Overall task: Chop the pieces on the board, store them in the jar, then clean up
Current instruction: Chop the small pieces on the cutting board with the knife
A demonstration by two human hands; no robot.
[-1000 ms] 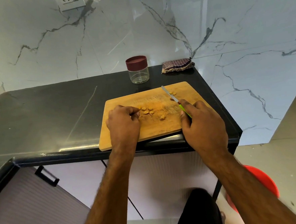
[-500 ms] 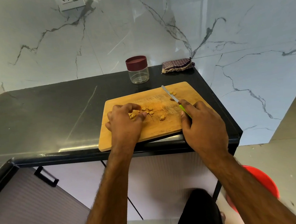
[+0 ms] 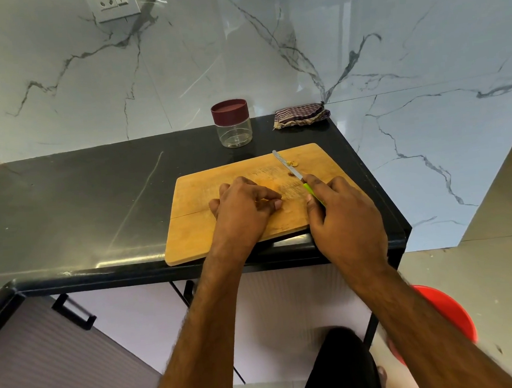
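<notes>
While the rectangular wooden cutting board (image 3: pixel 196 228) lies on the black stone countertop (image 3: pixel 68 207) with its near edge at the counter's front, the left hand (image 3: pixel 243 206) is curled palm-down on the board's middle, fingers drawn in; whether chopped pieces are gathered beneath it cannot be told. A small knife with a green handle and steel blade (image 3: pixel 287 167) is gripped by the right hand (image 3: pixel 347 217), its blade laid flat toward the far edge. A few yellowish chopped pieces (image 3: pixel 292 163) are seen beside the blade. The clear plastic jar with a maroon lid (image 3: pixel 231 122) stands closed behind the board, apart from it, near a folded striped cloth (image 3: pixel 300 115).
</notes>
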